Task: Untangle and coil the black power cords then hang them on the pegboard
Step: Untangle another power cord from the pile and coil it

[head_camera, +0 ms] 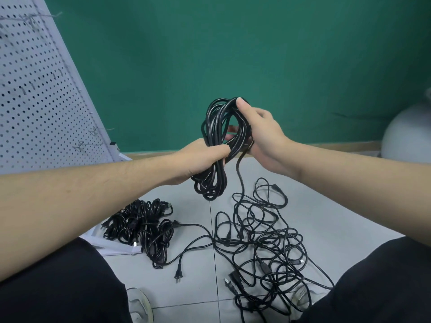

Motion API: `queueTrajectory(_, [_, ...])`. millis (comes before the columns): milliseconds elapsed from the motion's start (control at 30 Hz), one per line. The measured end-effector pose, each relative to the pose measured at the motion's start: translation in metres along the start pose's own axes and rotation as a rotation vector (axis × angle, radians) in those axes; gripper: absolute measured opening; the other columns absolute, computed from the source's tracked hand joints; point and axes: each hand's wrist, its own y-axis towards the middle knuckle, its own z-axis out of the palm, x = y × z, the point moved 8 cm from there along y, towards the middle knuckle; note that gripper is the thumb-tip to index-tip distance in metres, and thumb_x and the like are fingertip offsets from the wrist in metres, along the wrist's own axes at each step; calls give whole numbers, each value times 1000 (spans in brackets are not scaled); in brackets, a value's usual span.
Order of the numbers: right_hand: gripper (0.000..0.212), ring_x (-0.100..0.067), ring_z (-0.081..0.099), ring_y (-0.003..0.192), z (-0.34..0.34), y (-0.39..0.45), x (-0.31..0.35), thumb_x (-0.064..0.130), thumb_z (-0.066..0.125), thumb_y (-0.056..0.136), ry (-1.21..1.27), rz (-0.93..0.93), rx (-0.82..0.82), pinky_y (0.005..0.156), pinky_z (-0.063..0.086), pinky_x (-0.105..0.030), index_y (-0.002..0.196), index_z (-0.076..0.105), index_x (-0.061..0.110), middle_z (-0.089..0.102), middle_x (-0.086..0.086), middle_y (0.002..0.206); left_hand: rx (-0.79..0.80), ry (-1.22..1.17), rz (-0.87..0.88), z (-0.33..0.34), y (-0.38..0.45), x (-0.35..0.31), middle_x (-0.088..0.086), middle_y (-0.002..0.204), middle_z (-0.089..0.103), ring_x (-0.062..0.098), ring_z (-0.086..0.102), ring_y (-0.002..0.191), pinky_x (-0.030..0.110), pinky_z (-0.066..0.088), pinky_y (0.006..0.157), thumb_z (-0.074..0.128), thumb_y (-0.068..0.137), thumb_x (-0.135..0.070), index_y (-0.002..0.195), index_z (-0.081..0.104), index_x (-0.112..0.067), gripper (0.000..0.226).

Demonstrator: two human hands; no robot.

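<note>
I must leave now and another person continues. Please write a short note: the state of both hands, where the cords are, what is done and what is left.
Left hand grips the half-made coil at its middle; right hand holds its upper loops.
Its loose tail runs down into the tangled cords on the floor tiles.
Done: coiled bundles lie by the left knee.
Left: finish this coil, untangle the rest, hang everything; the pegboard holds no cords.

The coil of cord [214,145] has a smooth black plastic jacket with a slight gloss that catches the light. The loose cords [263,234] on the floor look the same. The floor [338,206] is smooth pale tile with thin joints. The pegboard [35,89] looks like matt grey perforated sheet. The wall [233,54] is matt green.
</note>
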Motion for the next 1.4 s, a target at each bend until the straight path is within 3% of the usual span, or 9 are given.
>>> queueTrajectory(133, [64,-15,56,55,5,3,-3,49,71,90,84,2,-24,61,53,-35,139,45,16,51,-4,81,72,-74,21,11,0,-2,-9,68,67,12,61,61,23,39,53,52,90,-22,67,57,-22,23])
queueTrajectory(267, [56,-16,46,55,6,5,5,47,65,95,158,-23,-15,51,49,-29,136,46,14,45,-4,76,114,-237,-14,14,3,-9,4,91,75,26,74,95,38,58,91,50,77,-20,85,65,-13,18])
queueTrajectory(433, [49,-27,61,88,15,1,-4,47,30,103,245,61,189,87,57,-45,138,50,19,62,-11,98,-14,-337,-19,-5,6,-6,6,83,68,29,68,82,34,57,73,54,73,-25,72,69,-15,18])
queueTrajectory(600, [44,-25,60,101,31,-25,-48,7,36,72,-173,290,643,114,36,-53,113,51,12,63,-9,104,-76,-555,-41,-15,10,-5,3,84,70,30,58,81,39,48,76,54,82,-23,47,60,-19,35])
queueTrajectory(767, [11,-24,67,114,33,-54,-73,11,50,97,-664,371,908,115,41,-45,98,61,12,74,-8,94,-60,-678,-47,-21,12,-8,0,82,68,21,50,68,38,41,75,55,86,-27,49,53,-22,37])
queueTrajectory(867, [29,-31,70,109,34,-57,-74,16,49,105,-736,356,900,110,47,-40,76,55,11,65,-9,72,-39,-655,-53,-25,10,-7,-4,81,67,18,50,65,30,38,65,52,94,-29,52,54,-24,42])
queueTrajectory(1033, [35,-25,69,108,25,-48,-72,17,63,98,-836,279,833,109,46,-39,64,56,23,76,-16,99,-81,-575,-105,-37,8,2,-2,85,69,14,55,56,26,44,60,55,97,-30,58,53,-24,40])
queueTrajectory(1133, [31,-25,70,95,20,-48,-74,19,64,97,-933,291,877,105,48,-36,68,53,20,75,-14,85,-122,-441,-149,-39,6,6,0,88,72,13,56,53,26,45,60,61,95,-33,57,55,-23,40])
queueTrajectory(1400, [28,-14,57,63,0,-35,-65,24,66,96,-1097,203,779,68,43,-27,70,57,18,64,-1,65,-359,-187,-241,-73,1,26,2,84,71,16,57,54,26,48,62,79,76,-63,82,71,-17,47])
